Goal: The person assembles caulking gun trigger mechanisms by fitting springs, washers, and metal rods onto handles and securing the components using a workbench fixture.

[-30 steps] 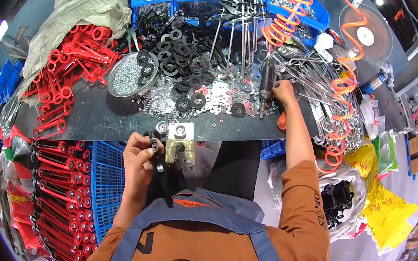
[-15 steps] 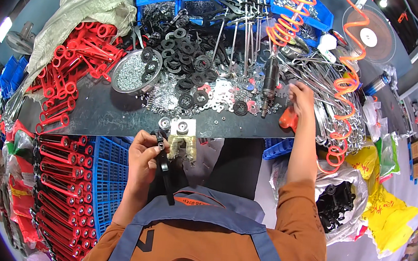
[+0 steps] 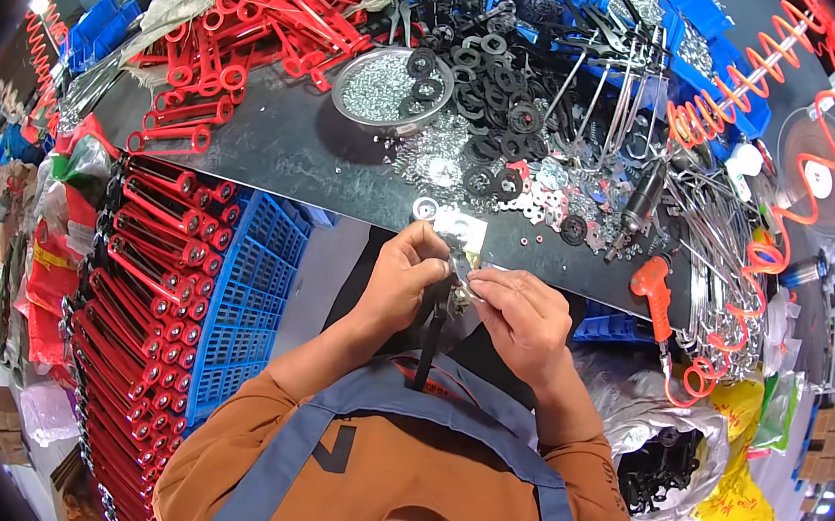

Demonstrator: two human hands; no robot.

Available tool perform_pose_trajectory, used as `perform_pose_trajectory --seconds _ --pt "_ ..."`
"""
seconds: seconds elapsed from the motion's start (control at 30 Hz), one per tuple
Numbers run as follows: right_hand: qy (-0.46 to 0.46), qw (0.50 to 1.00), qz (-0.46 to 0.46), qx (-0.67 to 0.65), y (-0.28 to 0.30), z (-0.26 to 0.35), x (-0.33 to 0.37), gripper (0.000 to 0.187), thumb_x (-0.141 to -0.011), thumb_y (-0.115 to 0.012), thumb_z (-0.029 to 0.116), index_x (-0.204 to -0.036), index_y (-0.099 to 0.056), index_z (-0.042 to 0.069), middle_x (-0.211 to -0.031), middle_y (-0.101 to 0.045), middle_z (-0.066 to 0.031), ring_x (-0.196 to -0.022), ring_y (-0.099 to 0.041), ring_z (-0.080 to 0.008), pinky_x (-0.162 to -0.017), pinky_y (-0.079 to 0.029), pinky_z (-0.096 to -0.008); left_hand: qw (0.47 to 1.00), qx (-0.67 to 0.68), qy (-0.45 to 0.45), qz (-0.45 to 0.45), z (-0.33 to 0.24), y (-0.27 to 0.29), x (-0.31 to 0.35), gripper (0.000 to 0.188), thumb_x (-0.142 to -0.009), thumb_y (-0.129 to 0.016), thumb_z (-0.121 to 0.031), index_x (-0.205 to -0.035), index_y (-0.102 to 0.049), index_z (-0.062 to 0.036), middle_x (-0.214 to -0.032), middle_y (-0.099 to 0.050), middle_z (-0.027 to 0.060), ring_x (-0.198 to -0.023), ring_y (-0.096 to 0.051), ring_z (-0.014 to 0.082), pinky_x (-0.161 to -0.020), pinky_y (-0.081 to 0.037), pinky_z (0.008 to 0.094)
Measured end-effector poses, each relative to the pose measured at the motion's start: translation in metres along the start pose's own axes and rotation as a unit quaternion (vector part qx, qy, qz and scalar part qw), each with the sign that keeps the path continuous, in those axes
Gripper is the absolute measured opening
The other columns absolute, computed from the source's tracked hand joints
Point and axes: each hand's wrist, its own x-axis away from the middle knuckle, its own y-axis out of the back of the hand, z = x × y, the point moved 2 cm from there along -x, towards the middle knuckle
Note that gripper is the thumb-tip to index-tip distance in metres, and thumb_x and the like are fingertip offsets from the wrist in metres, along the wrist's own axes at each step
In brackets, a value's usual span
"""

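Note:
My left hand (image 3: 404, 277) is closed on a long black lever-like part (image 3: 430, 347), whose narrow end hangs toward my apron. Close beside it, my right hand (image 3: 523, 316) has its thumb and fingers pinched together at the upper end of that part. What the right fingers hold is too small to name. Just beyond both hands, at the bench edge, sits a pale metal fixture block (image 3: 476, 231), partly covered by my fingers. A round metal washer (image 3: 426, 207) lies at its left.
A metal bowl (image 3: 394, 89) of small fasteners, black rings (image 3: 499, 88) and red handles (image 3: 270, 20) crowd the bench. To the right are a hanging dark driver (image 3: 645, 195), an orange-red air gun (image 3: 652, 288) and metal rods (image 3: 707, 228). A blue crate (image 3: 251, 295) stands lower left.
My right hand has come from the parts at the bench's right to meet my left hand. The left hand still holds the black part, now before the fixture. The view has turned.

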Motion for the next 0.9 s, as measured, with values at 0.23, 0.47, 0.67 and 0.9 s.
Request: perform_pose_trajectory --seconds 0.23,0.47,0.67,0.9 --pt "0.129 0.966 -0.042 0.220 -0.020 0.009 0.012 0.021 -0.067 -0.064 0.000 -0.087 -0.063 -0.008 -0.092 -0.064 -0.0192 -0.077 -0.066 -0.0301 -0.064 -0.056 -0.0353 0.976 0.094 0.039 0.190 -0.012 -0.005 0.001 0.036 -0.082 -0.065 -0.006 -0.111 -0.045 -0.0009 -0.113 -0.061 0.0182 -0.106 -0.059 0.0201 -0.089 -0.049 0.0316" --pt "-0.036 0.996 -0.054 0.062 0.019 -0.033 0.028 0.028 -0.075 -0.068 0.003 -0.103 -0.064 0.000 -0.105 -0.065 -0.0145 -0.088 -0.065 -0.0314 -0.076 -0.055 -0.0384 0.993 0.060 0.047 0.092 -0.012 0.006 0.000 0.061 -0.072 -0.074 -0.009 -0.122 -0.041 -0.0012 -0.113 -0.060 0.0209 -0.099 -0.062 0.0242 -0.088 -0.050 0.0345" --pt "-0.427 0.697 -0.135 0.560 0.247 -0.185 0.197 0.016 -0.084 -0.057 0.011 -0.095 -0.061 0.000 -0.095 -0.063 -0.0172 -0.089 -0.063 -0.0383 -0.077 -0.050 -0.0461 0.994 0.071 0.043 0.066 -0.024 0.020 -0.018 0.057 -0.071 -0.073 -0.007 -0.117 -0.039 -0.0013 -0.107 -0.062 0.0236 -0.091 -0.064 0.0244 -0.083 -0.054 0.0363" --pt "-0.554 0.579 0.110 0.588 0.300 -0.214 0.203 0.033 -0.085 -0.047 -0.002 -0.117 -0.052 0.001 -0.116 -0.053 -0.0256 -0.095 -0.061 -0.0422 -0.083 -0.050 -0.0468 0.981 0.066 0.138 0.120 -0.004 -0.023 -0.006 0.056 -0.071 -0.071 -0.007 -0.116 -0.039 -0.0041 -0.110 -0.061 0.0261 -0.092 -0.064 0.0274 -0.085 -0.053 0.0382"
